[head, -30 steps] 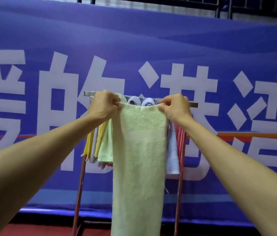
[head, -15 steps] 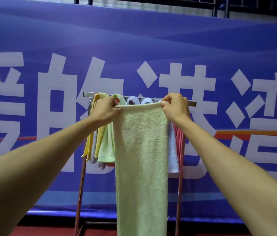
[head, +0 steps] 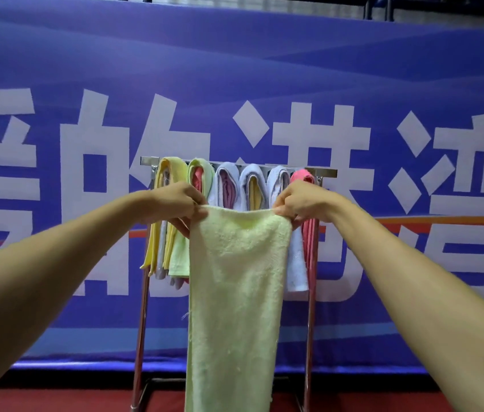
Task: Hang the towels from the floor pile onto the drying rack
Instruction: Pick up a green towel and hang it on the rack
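Observation:
A long pale green towel [head: 236,286] hangs straight down in front of me, held by its two top corners. My left hand [head: 179,205] pinches the left corner and my right hand [head: 300,203] pinches the right corner. The towel's top edge is below and in front of the metal drying rack's top bar [head: 325,173], not on it. Several towels hang folded over that bar: a yellow towel [head: 167,185], a light green one [head: 202,176], white ones [head: 254,181] and a pink towel [head: 303,177]. The floor pile is out of view.
The rack stands on two chrome legs [head: 141,337] over a red floor [head: 56,399]. Right behind it is a large blue banner [head: 234,69] with white characters. A dark railing [head: 383,4] runs along the top.
Both hands have come down and toward me with the green towel. Its top edge was level with the rack bar and now hangs below it, uncovering the towels on the bar.

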